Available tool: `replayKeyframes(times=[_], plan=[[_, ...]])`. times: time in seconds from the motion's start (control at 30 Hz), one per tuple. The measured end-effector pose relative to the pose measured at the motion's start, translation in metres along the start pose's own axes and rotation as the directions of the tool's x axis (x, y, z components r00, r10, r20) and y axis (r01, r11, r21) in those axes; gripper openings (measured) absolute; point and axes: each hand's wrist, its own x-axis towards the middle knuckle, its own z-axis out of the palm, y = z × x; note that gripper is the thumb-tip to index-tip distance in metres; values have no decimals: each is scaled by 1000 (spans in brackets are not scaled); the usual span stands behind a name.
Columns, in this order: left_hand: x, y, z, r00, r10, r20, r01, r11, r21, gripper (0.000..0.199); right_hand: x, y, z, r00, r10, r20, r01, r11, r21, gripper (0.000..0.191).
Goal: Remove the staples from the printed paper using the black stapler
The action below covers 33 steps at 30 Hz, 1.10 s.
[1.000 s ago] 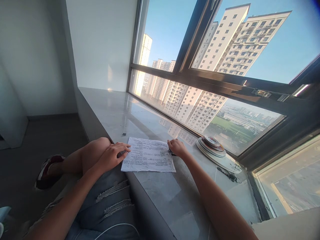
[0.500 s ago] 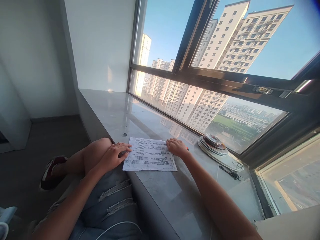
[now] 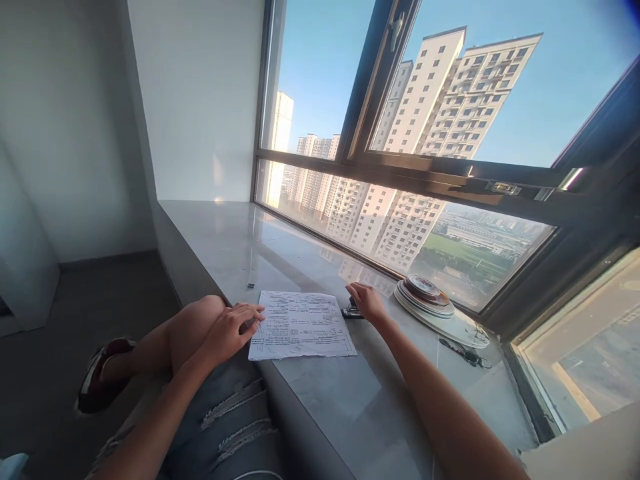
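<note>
Printed sheets of paper (image 3: pixel 300 327) lie on the stone windowsill, their near left corner reaching over its front edge. My left hand (image 3: pixel 235 327) holds the left edge of the sheets between its thumb and fingers. Just beyond the right edge of the sheets, my right hand (image 3: pixel 367 301) is closed over a black stapler (image 3: pixel 352 311). Most of the stapler is hidden under the hand; its flat base shows beside the paper. A small dark strip (image 3: pixel 251 286), perhaps staples, rests on the sill above the left corner of the sheets.
A stack of plates (image 3: pixel 425 297) stands at the right by the window frame (image 3: pixel 430 180). Near it lies a dark corded item (image 3: pixel 465 353). My bent knee (image 3: pixel 200 317) is against the front of the windowsill (image 3: pixel 330 393). A white cable crosses my lap.
My right hand has left the upper right corner of the sheets and moved right onto the stapler, which now shows. My left hand stays at the left edge. The view has tilted up slightly.
</note>
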Motion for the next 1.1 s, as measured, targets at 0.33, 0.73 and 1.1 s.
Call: replayKeyframes(times=[0.33,0.73,1.1], plan=[[1,1,0,1000,-11,-21,11,1000,4,21,-15,58,-2,1000,-7,12,5,977,211,58],[-2,10,0,997,-17,-79,18,1000,11,20,-11,47,13,927,343,-149,-362,923,-128,39],[-3,14,-1,995,-70,-66,70,998,5,20,-9,-152,43,999,-27,-32,36,946,322,30]])
